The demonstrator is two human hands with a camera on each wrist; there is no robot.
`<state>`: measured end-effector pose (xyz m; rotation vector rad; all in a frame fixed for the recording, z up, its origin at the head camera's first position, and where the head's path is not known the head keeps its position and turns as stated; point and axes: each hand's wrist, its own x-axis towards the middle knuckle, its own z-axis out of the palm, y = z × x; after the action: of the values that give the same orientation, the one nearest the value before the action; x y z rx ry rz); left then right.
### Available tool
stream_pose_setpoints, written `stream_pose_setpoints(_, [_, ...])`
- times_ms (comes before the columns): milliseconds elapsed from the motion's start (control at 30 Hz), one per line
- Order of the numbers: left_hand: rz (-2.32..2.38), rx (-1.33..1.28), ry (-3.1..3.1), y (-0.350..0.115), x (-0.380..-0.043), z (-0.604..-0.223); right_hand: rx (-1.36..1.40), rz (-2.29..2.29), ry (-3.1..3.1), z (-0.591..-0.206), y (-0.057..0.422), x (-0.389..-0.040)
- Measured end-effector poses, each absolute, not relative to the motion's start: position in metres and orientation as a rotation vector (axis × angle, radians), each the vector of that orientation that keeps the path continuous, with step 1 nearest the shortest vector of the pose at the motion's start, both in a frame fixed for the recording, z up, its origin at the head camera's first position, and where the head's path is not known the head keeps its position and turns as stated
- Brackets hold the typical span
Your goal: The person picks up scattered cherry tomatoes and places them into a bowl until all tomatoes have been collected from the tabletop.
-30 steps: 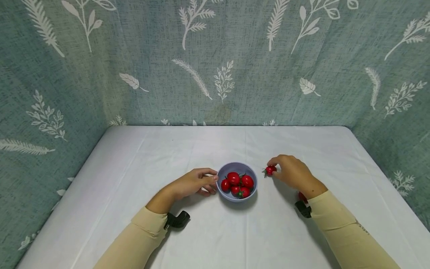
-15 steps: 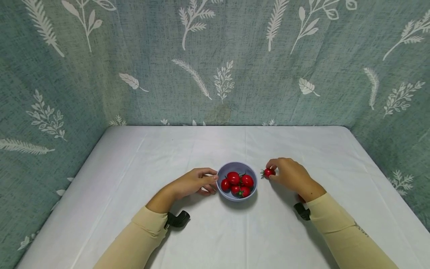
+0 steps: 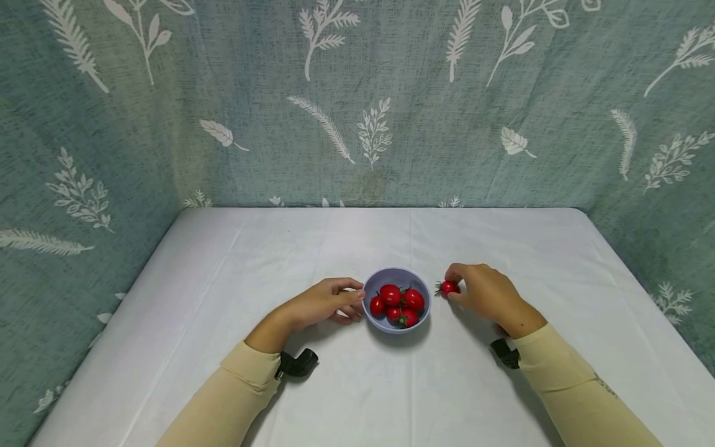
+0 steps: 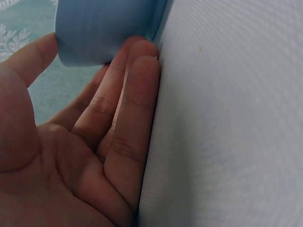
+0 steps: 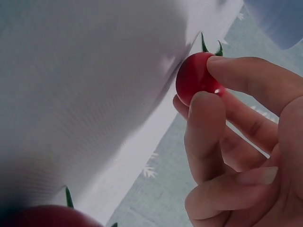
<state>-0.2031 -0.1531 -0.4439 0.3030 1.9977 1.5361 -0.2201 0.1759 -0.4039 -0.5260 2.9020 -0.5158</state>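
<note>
A blue-grey bowl [image 3: 373, 322] holds several red cherry tomatoes [image 3: 390, 294], some with green stems. My left hand [image 3: 321, 303] lies at its left side; in the left wrist view the thumb and fingertips touch the bowl's wall [image 4: 106, 33], the fingers nearly straight and low against the cloth. To the right of the bowl, my right hand [image 3: 486, 294] pinches a single cherry tomato [image 5: 191, 78] between thumb and fingers, its green stem pointing toward the bowl. That tomato is at or very near the table surface.
A white cloth covers the table [image 3: 357, 397]. Another red tomato [image 5: 52, 217] lies under my right wrist, mostly hidden in the head view. Green leaf-patterned fabric [image 3: 246, 105] hangs behind and along both sides of the table.
Over the last second my right hand has shifted slightly toward the front, and its fingers have settled around the tomato. My left hand and the bowl hold their places.
</note>
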Motion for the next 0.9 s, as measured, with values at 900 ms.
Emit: stream_pose_setpoints(900, [1.546,0.312,1.989,-0.153,-0.202,-0.443,-0.697,-0.656,3.108,-0.404,0.170,-0.204])
